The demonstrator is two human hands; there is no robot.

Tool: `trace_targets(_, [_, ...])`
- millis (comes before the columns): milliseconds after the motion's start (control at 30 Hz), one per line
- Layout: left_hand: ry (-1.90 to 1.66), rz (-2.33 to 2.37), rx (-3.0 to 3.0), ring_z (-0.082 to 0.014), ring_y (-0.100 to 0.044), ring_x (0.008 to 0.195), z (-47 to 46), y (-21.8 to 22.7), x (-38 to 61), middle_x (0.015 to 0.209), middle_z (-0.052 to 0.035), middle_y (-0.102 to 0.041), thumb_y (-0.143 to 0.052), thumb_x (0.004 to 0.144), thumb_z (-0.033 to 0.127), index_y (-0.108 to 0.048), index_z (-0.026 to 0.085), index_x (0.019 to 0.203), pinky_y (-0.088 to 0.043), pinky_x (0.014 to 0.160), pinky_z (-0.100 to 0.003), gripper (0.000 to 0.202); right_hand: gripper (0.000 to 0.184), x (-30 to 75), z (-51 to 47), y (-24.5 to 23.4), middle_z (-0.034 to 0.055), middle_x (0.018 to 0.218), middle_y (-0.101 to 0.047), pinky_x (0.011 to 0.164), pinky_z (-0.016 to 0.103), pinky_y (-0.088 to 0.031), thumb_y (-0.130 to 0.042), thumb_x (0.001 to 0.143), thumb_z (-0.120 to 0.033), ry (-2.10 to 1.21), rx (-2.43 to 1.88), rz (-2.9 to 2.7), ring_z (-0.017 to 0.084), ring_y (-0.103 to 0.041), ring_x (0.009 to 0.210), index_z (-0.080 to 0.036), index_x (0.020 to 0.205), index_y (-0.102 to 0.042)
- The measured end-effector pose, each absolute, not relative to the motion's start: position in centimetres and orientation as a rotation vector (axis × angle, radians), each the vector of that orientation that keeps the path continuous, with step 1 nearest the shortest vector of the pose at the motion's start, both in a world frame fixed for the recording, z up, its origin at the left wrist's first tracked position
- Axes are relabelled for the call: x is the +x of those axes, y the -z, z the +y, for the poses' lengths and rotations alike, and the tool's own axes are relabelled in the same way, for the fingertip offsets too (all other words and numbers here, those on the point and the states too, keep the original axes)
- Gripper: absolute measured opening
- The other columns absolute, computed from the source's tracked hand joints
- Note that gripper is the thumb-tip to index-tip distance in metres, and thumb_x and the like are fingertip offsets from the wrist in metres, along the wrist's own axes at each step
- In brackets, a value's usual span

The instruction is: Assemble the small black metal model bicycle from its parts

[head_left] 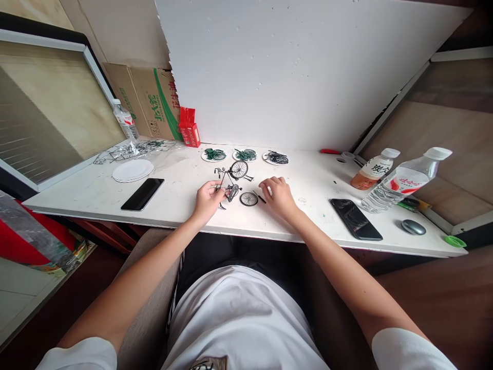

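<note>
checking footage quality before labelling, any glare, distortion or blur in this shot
Head view: wide-angle stretch, the white-capped clear plastic bottle at right leaning outward; head view: pale reflections on the glossy black rectangular phone at right; head view: spokes on the small black round wheel are discernible, but the central tangled dark-green parts merge together.

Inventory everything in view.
Miniature bicycle: one, black, centre
Spoked wheel: one, black, centre
Slim piece: one, black, centre
Round plates: three, white, rear
Round discs: count unclear, white, left
Flat phones: two, black, both sides
Plastic bottles: two, clear, both sides
Drink bottle: one, brown, right
Small carton: one, red, rear
Cardboard box: one, brown, left
Oval mouse: one, grey, right
Flat table: one, white, centre
Left grip: one, bare, holding bicycle
Right grip: one, bare, centre
</note>
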State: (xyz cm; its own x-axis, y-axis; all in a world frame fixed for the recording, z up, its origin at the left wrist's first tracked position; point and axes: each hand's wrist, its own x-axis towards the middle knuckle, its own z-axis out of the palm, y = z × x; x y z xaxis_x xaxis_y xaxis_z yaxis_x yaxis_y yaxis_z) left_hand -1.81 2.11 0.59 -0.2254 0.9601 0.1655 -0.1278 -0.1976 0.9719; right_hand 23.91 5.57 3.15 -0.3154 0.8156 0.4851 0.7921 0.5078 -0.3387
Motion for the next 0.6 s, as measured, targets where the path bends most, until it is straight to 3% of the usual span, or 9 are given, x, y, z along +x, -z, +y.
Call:
trace_targets(167, [-1.556, 1.173, 1.113, -0.0315, -0.080, 0.103, 2.1, -0.5, -1.9, 0.098, -0.0123, -0.079, -0.087, 0.080, 0.038, -0.064, 0.017, 0.114, -0.066, 0.090, -0.047, 0.046, 0.044, 25.7, 6.9, -2.8, 0.0136, 0.089, -0.074, 0.083, 0.046, -0.047, -0.061, 0.102, -0.062, -0.114, -1.318, -2.204, 0.034, -0.058, 0.098, -0.023, 0.091, -0.079])
trace_targets(233, [-1.561, 1.180, 1.129, -0.0315, -0.080, 0.103, 2.1, -0.5, -1.9, 0.098, -0.0126, -0.079, -0.087, 0.080, 0.039, -0.064, 0.017, 0.115, -0.066, 0.089, -0.046, 0.047, 0.044, 25.7, 6.7, -2.8, 0.0151, 0.090, -0.075, 0.085, 0.050, -0.047, -0.066, 0.099, -0.063, -0.032, -1.288, -2.245, 0.036, -0.058, 0.101, -0.023, 0.086, -0.079])
trace_targets(333, [-1.582, 1.182, 1.168, -0.0298, -0.080, 0.102, 1.9, -0.4, -1.9, 0.104, -0.0141, -0.080, -0.085, 0.082, 0.039, -0.065, 0.016, 0.117, -0.065, 0.092, -0.046, 0.046, 0.038, 25.3, 6.3, -2.7, 0.0172, 0.091, -0.075, 0.087, 0.055, -0.047, -0.073, 0.098, -0.056, 0.122, -1.259, -2.306, 0.039, -0.057, 0.104, -0.023, 0.081, -0.079])
trace_targets(467, [-1.618, 1.204, 1.260, -0.0273, -0.080, 0.100, 1.7, -0.3, -2.0, 0.110, -0.0152, -0.081, -0.082, 0.085, 0.036, -0.063, 0.019, 0.122, -0.063, 0.098, -0.046, 0.045, 0.025, 24.8, 5.7, -2.4, 0.0159, 0.083, -0.072, 0.081, 0.050, -0.047, -0.082, 0.093, -0.039, 0.141, -1.360, -2.375, 0.036, -0.059, 0.096, -0.023, 0.075, -0.074])
trace_targets(600, [-1.619, 1.254, 1.353, -0.0285, -0.077, 0.112, 1.5, -0.3, -1.9, 0.108, -0.0149, -0.082, -0.081, 0.087, 0.032, -0.063, 0.020, 0.126, -0.058, 0.108, -0.049, 0.045, 0.022, 24.1, 5.0, -2.2, 0.0187, 0.092, -0.071, 0.075, 0.045, -0.047, -0.072, 0.099, -0.026, 0.128, -1.468, -2.357, 0.033, -0.062, 0.091, -0.020, 0.078, -0.072])
